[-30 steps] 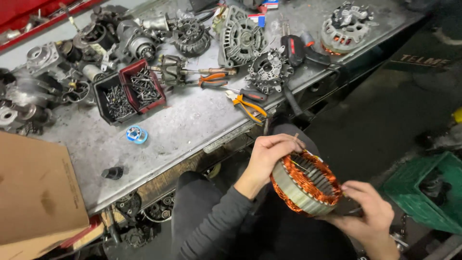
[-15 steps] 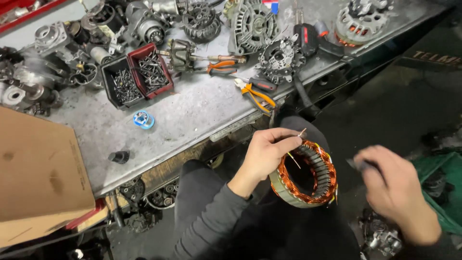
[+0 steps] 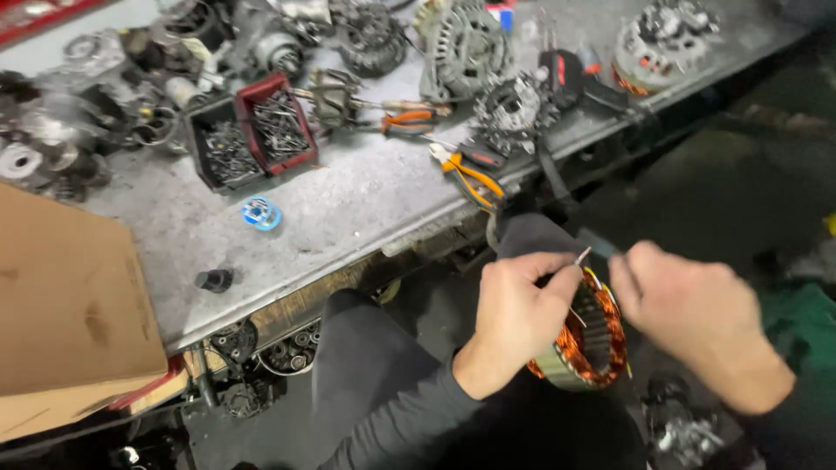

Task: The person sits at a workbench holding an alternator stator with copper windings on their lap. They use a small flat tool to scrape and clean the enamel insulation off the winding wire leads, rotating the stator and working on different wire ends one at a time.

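A ring-shaped stator (image 3: 585, 348) with copper windings rests on my lap, below the edge of the grey workbench (image 3: 348, 209). My left hand (image 3: 515, 318) grips its near rim, and a thin wire end sticks up by the thumb. My right hand (image 3: 688, 318) is over the stator's far side, fingers closed around a small dark tool (image 3: 601, 244) whose tip points toward the wire. Motion blur softens both hands.
On the bench lie orange-handled pliers (image 3: 475, 174), a red and a black bin of screws (image 3: 252, 130), a blue tape roll (image 3: 261, 213), several alternator parts (image 3: 470, 48) and a cardboard box (image 3: 70, 313) at the left. A green crate (image 3: 805, 331) stands at right.
The right hand let go of the stator's underside, swung out to the right, and has come back over the ring with a small tool. The stator turned more edge-on; the view tilted.
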